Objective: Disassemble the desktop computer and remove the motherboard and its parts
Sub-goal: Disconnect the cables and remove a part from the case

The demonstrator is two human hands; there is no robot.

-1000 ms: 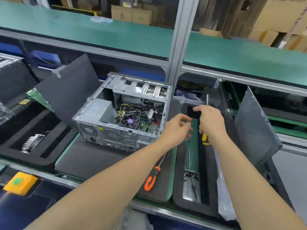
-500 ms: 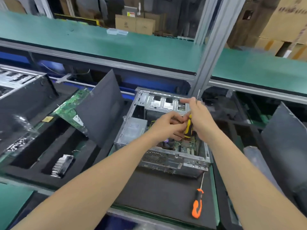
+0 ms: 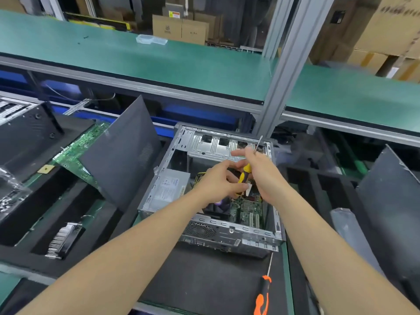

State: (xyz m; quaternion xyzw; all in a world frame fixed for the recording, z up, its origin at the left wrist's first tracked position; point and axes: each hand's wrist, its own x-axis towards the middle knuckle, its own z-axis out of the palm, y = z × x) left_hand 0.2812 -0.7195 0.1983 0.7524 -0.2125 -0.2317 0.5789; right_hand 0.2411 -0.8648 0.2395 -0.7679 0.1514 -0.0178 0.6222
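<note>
An open grey desktop case (image 3: pixel 234 233) lies on a black foam mat, its side panel off. Inside are the silver power supply (image 3: pixel 169 189), the green motherboard (image 3: pixel 247 211) and a fan with a purple hub (image 3: pixel 219 204), partly hidden by my hands. My right hand (image 3: pixel 261 176) grips a yellow-and-black screwdriver (image 3: pixel 244 173) over the case, its metal shaft pointing up and away. My left hand (image 3: pixel 218 181) curls round the lower end of the screwdriver's handle.
An orange-handled screwdriver (image 3: pixel 263 294) lies on the mat in front of the case. A dark side panel (image 3: pixel 122 155) leans at the left over a loose green circuit board (image 3: pixel 79 146). A heatsink (image 3: pixel 64 239) sits in a black foam tray. Another panel (image 3: pixel 391 196) leans at the right.
The view swung right to left, bringing the case to the centre. Both hands moved from beside the case to over its open interior, and my left hand closed onto the screwdriver handle.
</note>
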